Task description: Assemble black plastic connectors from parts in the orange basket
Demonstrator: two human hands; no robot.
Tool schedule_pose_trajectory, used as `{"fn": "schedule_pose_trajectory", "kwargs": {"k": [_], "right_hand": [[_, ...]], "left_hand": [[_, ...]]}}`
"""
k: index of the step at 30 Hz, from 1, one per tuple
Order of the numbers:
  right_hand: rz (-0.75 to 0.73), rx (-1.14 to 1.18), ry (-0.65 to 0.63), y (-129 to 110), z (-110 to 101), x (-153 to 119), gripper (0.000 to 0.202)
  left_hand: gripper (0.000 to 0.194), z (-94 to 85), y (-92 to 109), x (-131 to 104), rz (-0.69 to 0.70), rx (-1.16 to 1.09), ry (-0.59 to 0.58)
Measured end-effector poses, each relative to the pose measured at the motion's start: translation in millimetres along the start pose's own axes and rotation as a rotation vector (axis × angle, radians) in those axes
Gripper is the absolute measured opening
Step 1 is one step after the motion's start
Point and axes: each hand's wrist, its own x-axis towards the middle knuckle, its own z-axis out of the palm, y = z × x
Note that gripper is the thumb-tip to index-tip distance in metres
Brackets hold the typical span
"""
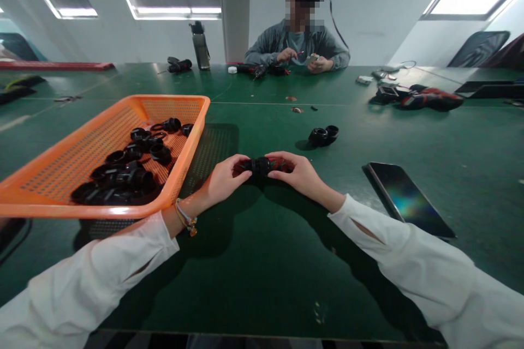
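Observation:
Between my two hands is a black plastic pipe fitting (259, 166), lying sideways just over the green table (262, 278). My left hand (225, 175) pinches its left end with thumb and fingers. At its right end, my right hand (295, 172) grips it the same way. The fingers hide both ends of the fitting. To the left of my left hand stands an orange plastic basket (186, 144) with several black fittings (131, 174) in it. Beyond my right hand, another black fitting (323, 135) rests on the table.
A phone (405, 196) lies right of my right hand. Across the table sits a person (298, 43) holding small parts. A bottle (200, 46) and power tools (257, 70) are at the far edge. A red and black tool (429, 99) lies far right.

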Motion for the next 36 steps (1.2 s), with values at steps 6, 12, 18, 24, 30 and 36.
{"fn": "schedule_pose_trajectory", "kwargs": {"k": [6, 12, 18, 24, 30, 36], "right_hand": [[0.018, 0.006, -0.014, -0.3, -0.4, 0.0, 0.035], [0.008, -0.001, -0.023, -0.5, -1.3, -0.5, 0.035], [0.036, 0.005, -0.021, 0.0, 0.0, 0.0, 0.037], [0.03, 0.011, -0.02, 1.8, -0.1, 0.0, 0.037], [0.031, 0.001, -0.02, 2.0, -0.5, -0.2, 0.037], [0.017, -0.019, -0.017, 3.6, -0.9, -0.2, 0.036]], "left_hand": [[0.025, -0.6, 2.2, -0.8, -0.011, -0.002, -0.008], [0.025, -0.3, 1.3, -0.7, 0.012, 0.013, -0.002], [0.025, 0.2, 0.2, 0.4, 0.005, 0.004, 0.001], [0.025, -0.2, 1.5, -0.4, 0.01, 0.007, 0.0], [0.024, -0.4, 3.1, -0.7, 0.003, 0.021, 0.0], [0.023, 0.2, 2.2, -0.5, 0.008, 0.017, 0.006]]}}
